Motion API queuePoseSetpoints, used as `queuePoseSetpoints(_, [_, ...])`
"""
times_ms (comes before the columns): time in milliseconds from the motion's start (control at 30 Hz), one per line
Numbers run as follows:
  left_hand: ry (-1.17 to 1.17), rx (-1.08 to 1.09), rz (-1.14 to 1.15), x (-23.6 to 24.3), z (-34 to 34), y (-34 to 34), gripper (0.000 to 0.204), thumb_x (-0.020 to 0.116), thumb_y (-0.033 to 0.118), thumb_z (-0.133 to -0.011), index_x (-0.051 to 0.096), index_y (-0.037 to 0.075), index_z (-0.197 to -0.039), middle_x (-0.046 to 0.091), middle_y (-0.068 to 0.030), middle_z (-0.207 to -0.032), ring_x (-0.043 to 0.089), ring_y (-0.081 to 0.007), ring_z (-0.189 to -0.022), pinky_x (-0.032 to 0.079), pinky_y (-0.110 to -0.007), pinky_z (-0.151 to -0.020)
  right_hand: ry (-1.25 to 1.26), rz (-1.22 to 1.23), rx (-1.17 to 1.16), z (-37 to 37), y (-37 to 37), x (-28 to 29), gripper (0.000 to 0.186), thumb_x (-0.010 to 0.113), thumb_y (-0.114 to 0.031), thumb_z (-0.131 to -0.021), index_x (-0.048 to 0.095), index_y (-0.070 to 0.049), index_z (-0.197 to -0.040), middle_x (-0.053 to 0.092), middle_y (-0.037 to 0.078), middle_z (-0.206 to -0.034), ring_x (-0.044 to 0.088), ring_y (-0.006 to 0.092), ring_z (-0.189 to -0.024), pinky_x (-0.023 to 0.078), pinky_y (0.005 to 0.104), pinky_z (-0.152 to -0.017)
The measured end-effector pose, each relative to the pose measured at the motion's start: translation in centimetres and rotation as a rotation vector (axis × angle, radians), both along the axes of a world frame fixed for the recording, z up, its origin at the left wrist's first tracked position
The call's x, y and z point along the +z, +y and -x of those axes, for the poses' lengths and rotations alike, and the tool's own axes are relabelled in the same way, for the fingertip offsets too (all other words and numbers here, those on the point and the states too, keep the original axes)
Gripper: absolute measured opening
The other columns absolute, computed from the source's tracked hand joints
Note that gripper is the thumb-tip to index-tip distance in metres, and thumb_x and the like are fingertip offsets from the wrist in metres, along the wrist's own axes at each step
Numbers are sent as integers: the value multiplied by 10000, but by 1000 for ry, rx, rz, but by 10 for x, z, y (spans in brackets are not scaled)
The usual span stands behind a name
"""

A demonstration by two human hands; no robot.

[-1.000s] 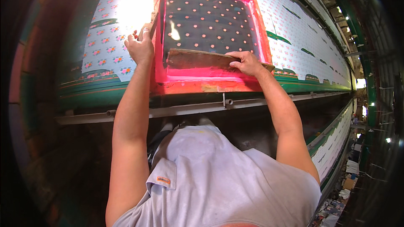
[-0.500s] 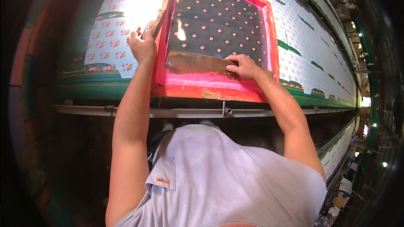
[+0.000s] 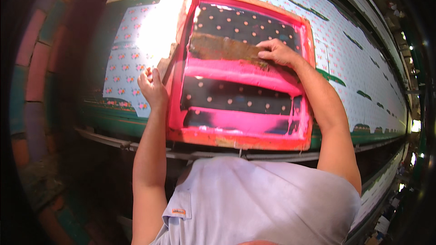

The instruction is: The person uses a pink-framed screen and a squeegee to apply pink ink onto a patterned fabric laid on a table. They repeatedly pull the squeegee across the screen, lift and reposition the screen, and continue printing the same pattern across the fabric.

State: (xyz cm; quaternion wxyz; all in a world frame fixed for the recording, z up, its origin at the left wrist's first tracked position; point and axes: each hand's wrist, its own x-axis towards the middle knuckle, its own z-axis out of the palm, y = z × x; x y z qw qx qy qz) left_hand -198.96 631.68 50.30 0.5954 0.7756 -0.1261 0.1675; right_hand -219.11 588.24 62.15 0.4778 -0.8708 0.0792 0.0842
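Note:
A screen-printing frame (image 3: 309, 127) with pink-stained edges lies on the printed fabric; its dark mesh (image 3: 229, 94) carries rows of pale dots. My right hand (image 3: 278, 53) is closed on the right end of a wooden squeegee (image 3: 222, 46), which spans the mesh crosswise in its upper half. Pink ink (image 3: 240, 73) lies in a thick band along the squeegee's near side, with another band near the frame's bottom. At the frame's left side, my left hand (image 3: 153, 87) is closed on a wooden piece (image 3: 167, 62) that juts from it; its fingers are partly hidden.
Pale blue flower-printed fabric (image 3: 123, 66) covers the long green table (image 3: 113, 119) on both sides of the frame. A metal rail (image 3: 106, 139) runs along the table's near edge, close to my body. Strong glare whitens the area left of the frame.
My right hand has pushed the squeegee away from me up the mesh, leaving pink ink bands behind it. My left hand stays at the frame's left side. The view has shifted.

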Motion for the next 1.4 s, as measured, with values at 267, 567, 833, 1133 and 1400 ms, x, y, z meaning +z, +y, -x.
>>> queuePoseSetpoints(267, [90, 2, -182, 19, 9, -2, 440, 667, 318, -1111, 647, -61, -1333, 587, -147, -1245, 600, -228, -1054, 521, -384, -917, -542, 979, -320, -95, -73, 23, 362, 758, -320, -1008, 795, -268, -1364, 829, 65, -1249, 787, 314, -1121, 613, 452, -982])
queuePoseSetpoints(567, [116, -18, -227, 25, 9, -1, 432, 656, 310, -1125, 641, -57, -1354, 586, -124, -1246, 589, -210, -1087, 516, -372, -939, -554, 1191, -346, -151, -88, -1, 423, 748, -124, -932, 772, -189, -1349, 826, 85, -1188, 785, 337, -1059, 624, 488, -923])
queuePoseSetpoints(833, [130, -8, -234, 31, 8, -5, 460, 642, 358, -1141, 667, -56, -1339, 624, -105, -1240, 561, -183, -1100, 474, -351, -985, 33, 1149, -221, -175, -83, 42, 445, 629, -39, -876, 803, -164, -1266, 815, 196, -1153, 776, 406, -1108, 617, 553, -966])
queuePoseSetpoints(1133, [126, -55, -223, 33, 4, -6, 447, 640, 357, -1143, 686, -60, -1296, 671, -143, -1216, 618, -213, -1110, 501, -375, -1000, -59, 955, -180, -139, -55, 48, 561, 565, 2, -842, 807, -209, -1301, 815, 192, -1127, 750, 416, -1144, 576, 542, -996])
queuePoseSetpoints(1400, [182, -83, -125, 26, -10, -12, 530, 679, 435, -1090, 725, -87, -1167, 732, -233, -1116, 693, -330, -1070, 536, -449, -978, 28, 911, -62, -45, 49, 44, 614, 594, -15, -821, 815, -274, -1331, 816, 184, -1150, 769, 398, -1115, 611, 535, -968])
